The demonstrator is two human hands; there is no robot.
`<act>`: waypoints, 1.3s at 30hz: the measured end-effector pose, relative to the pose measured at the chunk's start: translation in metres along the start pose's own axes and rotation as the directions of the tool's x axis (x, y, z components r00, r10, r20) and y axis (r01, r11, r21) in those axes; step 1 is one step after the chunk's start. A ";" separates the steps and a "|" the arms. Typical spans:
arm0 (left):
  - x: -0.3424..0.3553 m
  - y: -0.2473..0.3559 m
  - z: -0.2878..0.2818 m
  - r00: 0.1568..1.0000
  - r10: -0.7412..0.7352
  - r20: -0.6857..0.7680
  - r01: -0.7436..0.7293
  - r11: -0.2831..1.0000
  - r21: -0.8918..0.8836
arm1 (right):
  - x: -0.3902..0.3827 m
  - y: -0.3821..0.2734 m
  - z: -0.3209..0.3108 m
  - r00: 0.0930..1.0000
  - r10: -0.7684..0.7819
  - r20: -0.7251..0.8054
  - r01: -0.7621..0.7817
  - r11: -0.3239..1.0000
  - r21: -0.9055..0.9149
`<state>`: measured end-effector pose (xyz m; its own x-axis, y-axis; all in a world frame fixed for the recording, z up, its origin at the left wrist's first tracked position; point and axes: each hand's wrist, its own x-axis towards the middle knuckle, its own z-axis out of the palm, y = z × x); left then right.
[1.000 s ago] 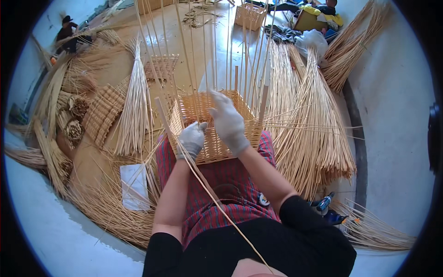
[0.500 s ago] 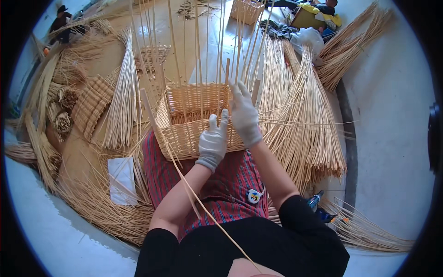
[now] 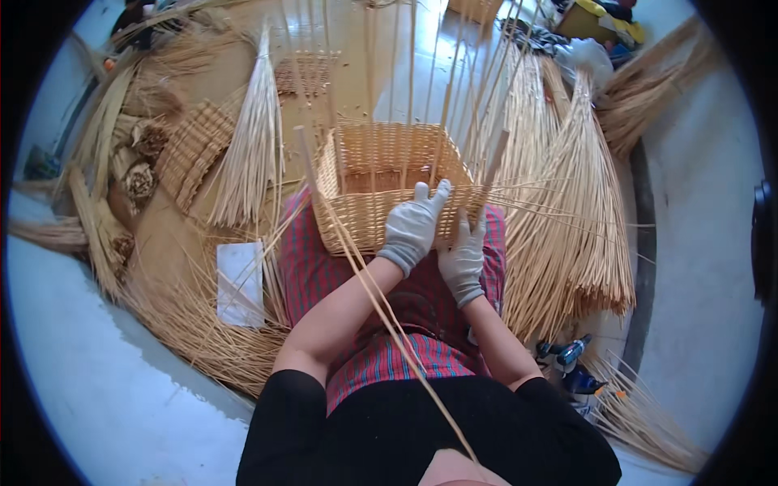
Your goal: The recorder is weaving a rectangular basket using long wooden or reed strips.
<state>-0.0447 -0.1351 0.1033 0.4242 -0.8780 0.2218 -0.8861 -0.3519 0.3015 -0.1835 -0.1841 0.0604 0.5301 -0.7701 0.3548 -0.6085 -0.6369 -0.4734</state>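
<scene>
A half-woven wicker basket (image 3: 356, 219) rests on my lap, with tall thin upright rods (image 3: 412, 81) rising from its walls. Thicker wooden stakes stand at its corners, among them a right one (image 3: 496, 158) and a left one (image 3: 305, 154). My left hand (image 3: 409, 229), in a pale glove, grips the near wall, its thumb and forefinger up by the rim. Lower down, my gloved right hand (image 3: 463, 261) holds the near right corner, fingers pointing up below the right stake. Long loose strands (image 3: 381, 304) run from the near left corner across my left forearm toward my chest.
Bundles of pale rods lie at right (image 3: 579, 211) and left (image 3: 251, 138). A woven panel (image 3: 194, 150) and a white sheet (image 3: 240, 283) are on the left. A power drill (image 3: 574, 350) lies near my right elbow. Several strands stick out rightward from the basket.
My right hand has come down from the upright rods to the basket's near right corner. The left hand stays at the near wall. The whole view has shifted, with the basket appearing further right.
</scene>
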 end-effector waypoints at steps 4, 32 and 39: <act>-0.017 -0.017 0.007 0.988 0.075 -0.133 -0.113 0.945 -0.306 | 0.012 0.001 -0.002 1.000 -0.018 0.018 0.018 1.000 0.012; -0.077 -0.163 -0.013 0.788 -0.373 -0.490 -0.184 0.618 -0.765 | -0.030 -0.184 -0.038 0.714 -0.668 0.211 0.267 0.538 0.799; -0.073 -0.176 -0.013 0.729 -0.377 -0.572 -0.099 0.768 -0.633 | -0.014 -0.168 -0.079 0.459 -0.841 0.285 0.524 0.516 0.678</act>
<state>0.0826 -0.0048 0.0464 0.7497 -0.3215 0.5785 -0.6048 0.0222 0.7961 -0.1361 -0.0690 0.1987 0.9238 0.1921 0.3313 0.3642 -0.7082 -0.6048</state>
